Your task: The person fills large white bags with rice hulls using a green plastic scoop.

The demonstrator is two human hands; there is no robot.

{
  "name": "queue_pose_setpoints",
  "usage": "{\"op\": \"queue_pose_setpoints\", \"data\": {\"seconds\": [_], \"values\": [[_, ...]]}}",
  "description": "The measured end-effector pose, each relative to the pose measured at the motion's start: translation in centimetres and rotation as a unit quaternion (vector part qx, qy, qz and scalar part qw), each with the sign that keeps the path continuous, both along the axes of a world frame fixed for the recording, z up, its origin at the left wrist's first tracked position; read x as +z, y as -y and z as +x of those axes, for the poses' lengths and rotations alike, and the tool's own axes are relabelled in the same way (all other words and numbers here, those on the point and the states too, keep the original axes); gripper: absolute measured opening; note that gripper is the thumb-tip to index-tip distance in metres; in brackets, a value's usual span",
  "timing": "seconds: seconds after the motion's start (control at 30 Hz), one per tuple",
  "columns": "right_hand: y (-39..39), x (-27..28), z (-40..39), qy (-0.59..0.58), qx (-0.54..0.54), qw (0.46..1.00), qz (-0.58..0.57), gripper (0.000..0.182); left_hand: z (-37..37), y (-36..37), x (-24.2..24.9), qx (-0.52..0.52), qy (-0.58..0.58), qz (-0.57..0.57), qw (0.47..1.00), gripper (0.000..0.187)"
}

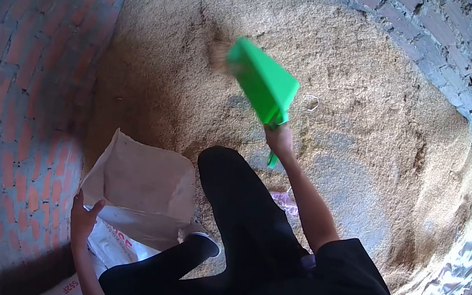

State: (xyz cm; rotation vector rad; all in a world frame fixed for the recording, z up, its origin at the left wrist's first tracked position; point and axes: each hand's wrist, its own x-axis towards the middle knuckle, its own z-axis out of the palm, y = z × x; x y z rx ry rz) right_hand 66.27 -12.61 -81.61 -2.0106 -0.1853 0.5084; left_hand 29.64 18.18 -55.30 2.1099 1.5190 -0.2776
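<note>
My right hand is closed round the handle of a green scoop, held over the heap of brown grain or husks. Loose material is blurred at the scoop's front edge. A pale sack stands open-mouthed in front of my bent legs, at the lower left. The rim of that sack is pinched in my left hand, at its left corner.
A red brick wall rises on the left, and another brick wall runs along the top right. Printed white sacks lie below the open one. Plastic sheeting is at the right edge. A purple item lies beside my leg.
</note>
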Motion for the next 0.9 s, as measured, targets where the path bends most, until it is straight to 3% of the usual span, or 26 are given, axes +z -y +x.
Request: {"op": "queue_pose_setpoints", "data": {"seconds": [0.03,0.07,0.17,0.23,0.3,0.37,0.43,0.5,0.57,0.63,0.7,0.77,0.83,0.9], "values": [[0.1,1.4,-0.4,0.216,-0.010,0.967,-0.136,0.070,-0.9,-1.0,-1.0,-0.042,0.013,0.020,0.999,0.076],[0.6,2.5,0.0,0.271,0.028,0.944,-0.184,0.088,-1.6,-1.6,-1.7,-0.083,0.028,0.039,0.995,0.075],[1.9,5.2,1.2,0.190,0.062,0.943,-0.264,0.085,-1.6,-1.8,-2.2,-0.090,0.018,0.042,0.995,0.073],[3.8,4.5,1.7,0.257,0.002,0.944,-0.209,0.077,-1.2,-1.4,-1.9,-0.088,0.021,0.044,0.995,0.072],[6.8,5.0,2.3,0.098,-0.098,0.984,-0.115,0.069,-1.2,-1.4,-1.9,-0.084,0.027,0.049,0.995,0.071],[12.8,-1.2,4.2,0.158,-0.158,0.943,-0.246,0.052,-1.8,-1.7,-2.3,-0.091,0.010,0.077,0.993,0.069],[17.6,0.2,4.7,0.037,-0.266,0.954,-0.134,0.042,-1.7,-1.4,-1.6,-0.089,0.017,0.057,0.994,0.069],[20.9,2.3,4.1,0.019,-0.461,0.882,0.094,0.042,-2.1,-1.5,-1.7,-0.087,0.022,0.036,0.995,0.068],[25.7,0.6,4.7,0.058,-0.518,0.836,0.173,0.044,-3.5,-2.5,-2.5,-0.098,-0.002,0.064,0.993,0.067],[29.5,0.6,5.1,0.045,-0.573,0.797,0.185,0.042,-3.8,-2.9,-2.6,-0.113,-0.007,0.074,0.991,0.068],[31.6,0.5,5.8,0.107,-0.632,0.743,0.194,0.045,-3.9,-2.9,-2.6,-0.126,-0.010,0.085,0.988,0.069],[34.7,-1.8,6.9,0.129,-0.629,0.748,0.168,0.036,-3.6,-2.8,-2.5,-0.120,-0.012,0.081,0.989,0.070],[34.8,-1.2,7.4,0.127,-0.698,0.699,0.089,0.028,-2.7,-2.0,-2.0,-0.108,-0.021,0.075,0.991,0.071],[35.3,-2.3,8.2,0.107,-0.686,0.716,0.070,0.024,-2.8,-2.0,-2.1,-0.096,-0.029,0.068,0.993,0.071]]}}
